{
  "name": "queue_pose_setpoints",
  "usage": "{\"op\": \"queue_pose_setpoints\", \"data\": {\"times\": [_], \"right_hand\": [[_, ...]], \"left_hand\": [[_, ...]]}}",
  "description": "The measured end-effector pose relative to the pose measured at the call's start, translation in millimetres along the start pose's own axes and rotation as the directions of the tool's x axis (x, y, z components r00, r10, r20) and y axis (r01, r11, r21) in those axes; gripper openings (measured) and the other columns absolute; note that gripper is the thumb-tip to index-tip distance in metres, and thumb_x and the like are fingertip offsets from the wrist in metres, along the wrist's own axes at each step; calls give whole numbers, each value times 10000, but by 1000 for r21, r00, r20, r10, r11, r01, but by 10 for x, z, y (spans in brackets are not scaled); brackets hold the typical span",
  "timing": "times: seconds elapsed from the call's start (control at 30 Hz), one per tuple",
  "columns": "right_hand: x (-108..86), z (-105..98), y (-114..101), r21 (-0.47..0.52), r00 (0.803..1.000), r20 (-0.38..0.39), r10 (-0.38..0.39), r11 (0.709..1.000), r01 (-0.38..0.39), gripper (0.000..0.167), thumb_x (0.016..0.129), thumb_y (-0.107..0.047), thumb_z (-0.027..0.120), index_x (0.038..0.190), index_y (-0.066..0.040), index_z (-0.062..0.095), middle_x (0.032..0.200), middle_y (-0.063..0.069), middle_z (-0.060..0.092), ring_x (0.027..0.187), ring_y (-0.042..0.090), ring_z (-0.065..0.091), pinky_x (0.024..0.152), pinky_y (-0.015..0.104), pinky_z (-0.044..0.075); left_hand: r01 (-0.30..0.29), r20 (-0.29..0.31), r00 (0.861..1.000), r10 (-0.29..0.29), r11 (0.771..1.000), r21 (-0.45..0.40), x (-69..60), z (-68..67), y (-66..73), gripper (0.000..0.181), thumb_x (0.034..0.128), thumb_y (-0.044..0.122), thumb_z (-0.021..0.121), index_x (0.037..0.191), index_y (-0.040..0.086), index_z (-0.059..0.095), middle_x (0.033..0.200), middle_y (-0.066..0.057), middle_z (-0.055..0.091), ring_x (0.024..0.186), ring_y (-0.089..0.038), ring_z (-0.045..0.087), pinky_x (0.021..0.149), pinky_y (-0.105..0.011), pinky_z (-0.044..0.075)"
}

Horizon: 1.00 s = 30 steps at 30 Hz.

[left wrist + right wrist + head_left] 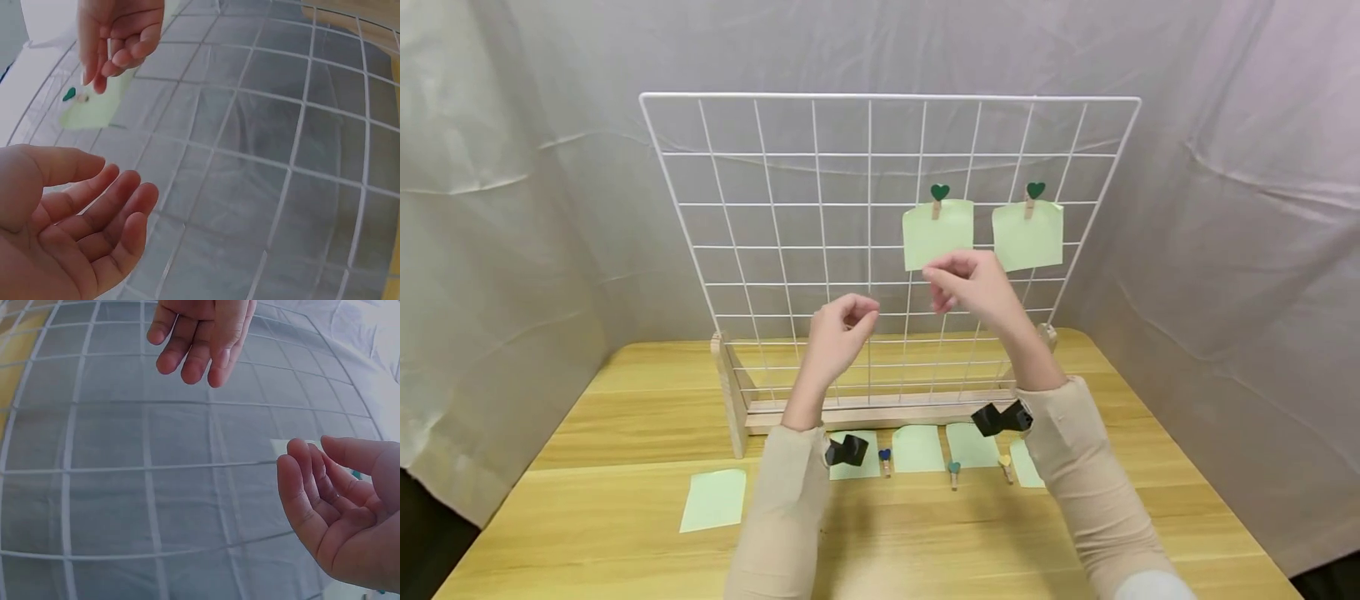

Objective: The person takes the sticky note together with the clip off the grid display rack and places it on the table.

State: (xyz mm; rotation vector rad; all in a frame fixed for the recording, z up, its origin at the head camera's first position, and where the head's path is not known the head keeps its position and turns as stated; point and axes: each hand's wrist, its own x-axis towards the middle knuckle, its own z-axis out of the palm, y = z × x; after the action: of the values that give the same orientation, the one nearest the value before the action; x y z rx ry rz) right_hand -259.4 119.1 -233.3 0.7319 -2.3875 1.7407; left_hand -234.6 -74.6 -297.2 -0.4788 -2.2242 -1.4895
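My left hand [840, 340] is raised before the lower middle of a white wire grid [870, 179]. Its fingers are loosely curled with nothing between them, as the left wrist view shows for the left hand [81, 219]. Higher and to the right, my right hand [973, 287] hangs just below the left one of two clipped green paper sheets [938, 237]. That hand is empty too, its fingers [306, 487] loosely bent. Clothespins with dark green hearts [940, 193] fix both sheets to the grid; the other sheet [1028, 237] is at the right.
The grid stands in a wooden base [880, 414] on a wood-grain table [625, 533]. Before it lie several green sheets [917, 448], with a blue-heart clothespin [885, 462], a teal one [954, 475] and a yellow one [1006, 468]. Another sheet [713, 500] lies at the left.
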Motion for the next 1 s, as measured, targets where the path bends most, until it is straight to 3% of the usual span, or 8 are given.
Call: {"op": "queue_pose_setpoints", "data": {"times": [0.1,0.3,0.6,0.8,1.0], "right_hand": [[45,-59,-79,7,999,-30,-16,1000,16,220,864,-92,580,942,113,580,654,99,589,557,166,575,565,304,519],[111,-154,-230,9,993,-92,-69,997,70,191,855,-73,587,912,109,576,654,123,589,524,158,573,531,273,512],[205,-220,-435,-27,973,-203,-112,994,109,181,843,-61,595,951,84,599,621,96,586,479,160,565,499,259,504],[256,-252,-524,-86,970,-216,-114,992,97,225,848,-95,597,1026,43,594,633,132,582,474,167,567,492,250,500],[311,-274,-559,-137,973,-198,-116,986,90,304,851,-94,591,1134,14,569,629,145,589,469,153,572,483,252,500]], "left_hand": [[0,-30,1000,0,1000,-9,73,33,67,127,828,68,580,908,-7,644,799,-89,631,686,-184,562,616,-253,461],[-4,-71,997,2,1000,-25,174,71,159,122,831,52,572,909,-15,639,798,-95,625,691,-182,551,624,-246,458],[-52,-163,986,41,997,-63,287,152,295,119,821,20,571,904,-39,630,819,-127,631,718,-203,566,642,-241,471],[-56,-212,976,39,995,-79,326,214,347,125,811,9,570,903,-46,635,844,-133,641,752,-200,596,660,-246,482],[-67,-204,978,44,992,-106,368,266,372,133,802,-3,569,910,-44,635,876,-141,644,757,-207,608,651,-239,481]]}}
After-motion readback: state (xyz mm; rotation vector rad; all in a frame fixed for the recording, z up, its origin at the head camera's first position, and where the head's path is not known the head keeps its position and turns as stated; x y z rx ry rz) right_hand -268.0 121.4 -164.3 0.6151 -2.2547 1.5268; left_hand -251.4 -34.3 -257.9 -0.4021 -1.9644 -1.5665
